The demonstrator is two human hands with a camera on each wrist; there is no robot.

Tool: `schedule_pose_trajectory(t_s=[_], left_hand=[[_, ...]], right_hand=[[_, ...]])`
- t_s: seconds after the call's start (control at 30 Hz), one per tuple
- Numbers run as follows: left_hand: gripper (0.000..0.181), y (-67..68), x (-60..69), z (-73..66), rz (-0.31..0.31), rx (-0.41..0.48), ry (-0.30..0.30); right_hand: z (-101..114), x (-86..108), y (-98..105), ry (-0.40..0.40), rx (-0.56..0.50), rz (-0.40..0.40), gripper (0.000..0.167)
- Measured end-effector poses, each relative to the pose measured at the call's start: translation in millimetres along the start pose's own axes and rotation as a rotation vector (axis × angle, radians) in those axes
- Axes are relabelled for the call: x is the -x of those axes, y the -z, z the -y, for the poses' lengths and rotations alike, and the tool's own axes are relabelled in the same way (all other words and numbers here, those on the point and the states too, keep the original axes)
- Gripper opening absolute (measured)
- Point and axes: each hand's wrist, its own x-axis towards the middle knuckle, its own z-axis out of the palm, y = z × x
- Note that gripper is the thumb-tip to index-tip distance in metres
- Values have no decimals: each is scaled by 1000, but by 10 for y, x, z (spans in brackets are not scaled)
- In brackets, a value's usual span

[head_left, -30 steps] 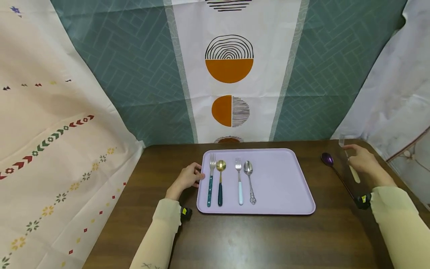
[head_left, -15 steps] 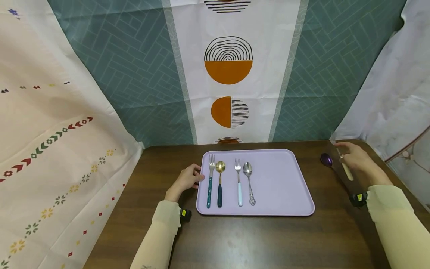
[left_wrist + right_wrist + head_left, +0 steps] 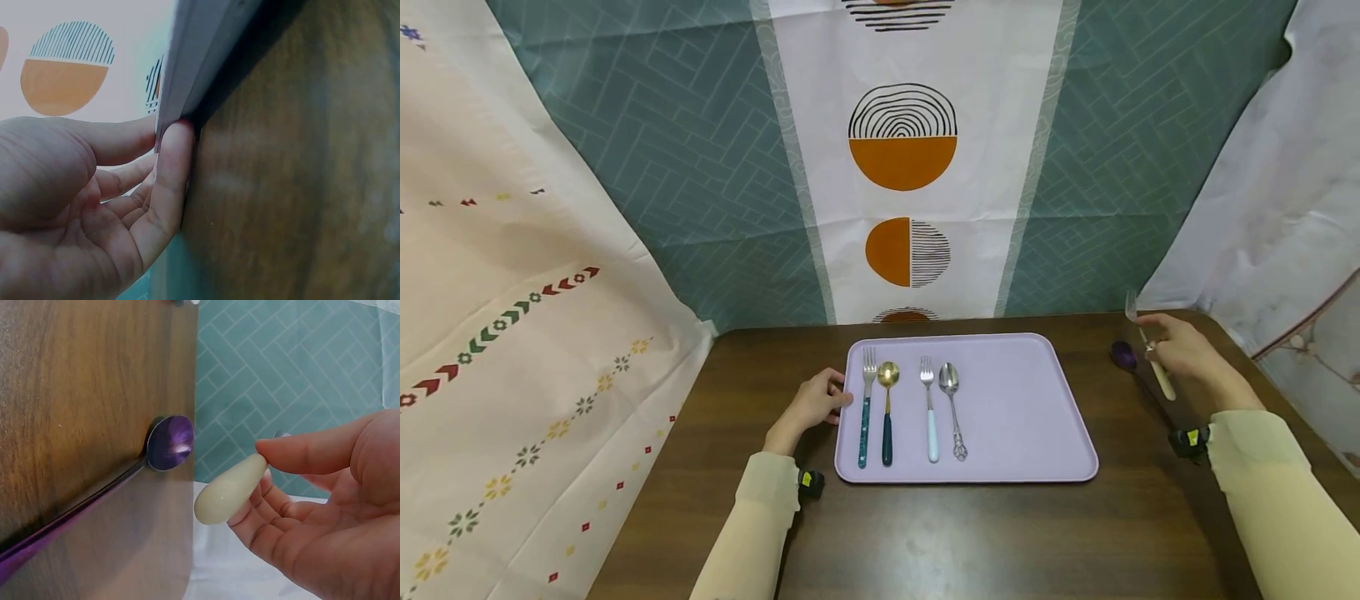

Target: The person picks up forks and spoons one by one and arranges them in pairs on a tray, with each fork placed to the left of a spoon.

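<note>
My left hand point(image 3: 814, 402) pinches the left edge of a lilac tray point(image 3: 1015, 400); in the left wrist view the thumb and a finger lie on either side of the rim point(image 3: 187, 69). On the tray lie a fork with a dark green handle point(image 3: 863, 425), a gold spoon with a dark green handle point(image 3: 887, 429), a fork with a pale blue handle point(image 3: 932, 433) and a silver spoon point(image 3: 950, 379). My right hand point(image 3: 1187, 354) holds a cream-handled fork point(image 3: 1162, 382) above the table, tines pointing away. Its handle end point(image 3: 225, 494) shows in the right wrist view.
A purple spoon point(image 3: 1123, 356) lies on the brown wooden table point(image 3: 985, 533), left of the right hand and partly behind the wrist camera point(image 3: 1189, 442). Patterned cloths hang at the back point(image 3: 730, 167) and both sides of the table.
My right hand has moved left with the cream-handled fork, closer to the purple spoon. The left hand stays at the tray's edge. The head view has shifted slightly.
</note>
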Motion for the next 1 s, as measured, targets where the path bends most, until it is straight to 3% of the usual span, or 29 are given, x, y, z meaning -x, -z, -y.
schedule_pose_trajectory(t_s=[0.5,1.0], left_hand=[[36,12,-3,17,9,20,0],[35,-11,-15,28,-3,8,-8]], right_hand=[[141,-7,-119,14,-27,41,59],[708,25,-462,70,-119,103,57]])
